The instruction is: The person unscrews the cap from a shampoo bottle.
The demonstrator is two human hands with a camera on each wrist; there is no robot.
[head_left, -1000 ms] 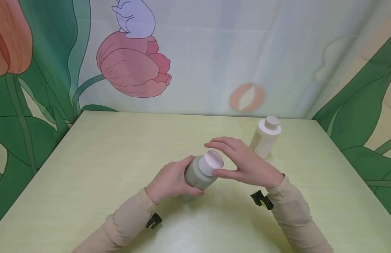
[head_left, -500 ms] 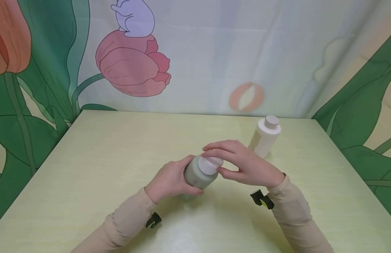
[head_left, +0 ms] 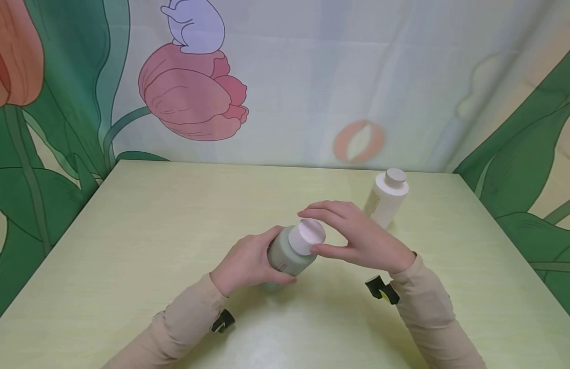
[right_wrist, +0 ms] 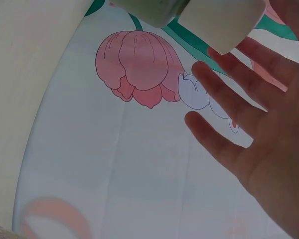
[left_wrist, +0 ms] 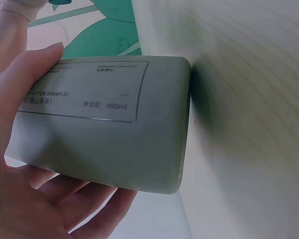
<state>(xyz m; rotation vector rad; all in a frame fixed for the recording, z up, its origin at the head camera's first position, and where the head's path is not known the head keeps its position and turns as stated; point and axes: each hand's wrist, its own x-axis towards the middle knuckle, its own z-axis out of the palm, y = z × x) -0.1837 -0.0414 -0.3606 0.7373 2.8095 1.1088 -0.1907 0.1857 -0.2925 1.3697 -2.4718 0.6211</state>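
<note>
My left hand (head_left: 250, 261) grips a grey-green shampoo bottle (left_wrist: 149, 134), its thumb across the labelled face and the other fingers underneath in the left wrist view. The bottle tilts to the right, its base close to the table. Its white cap (head_left: 308, 237) points up toward my right hand (head_left: 354, 236). The right thumb lies on the cap's near side, with the index finger reaching round the far side. In the right wrist view the other fingers (right_wrist: 229, 94) are spread and fairly straight below the cap.
A second bottle, white with a white cap (head_left: 387, 197), stands upright behind my right hand. The pale yellow table (head_left: 174, 215) ends at a curtain (head_left: 289, 92) printed with tulips and a rabbit. Black wrist cameras (head_left: 381, 290) sit on both sleeves.
My right fingers closed down over the cap and turned it half a second ago, then swung back to the far side. The left hand and the bottle stay in place.
</note>
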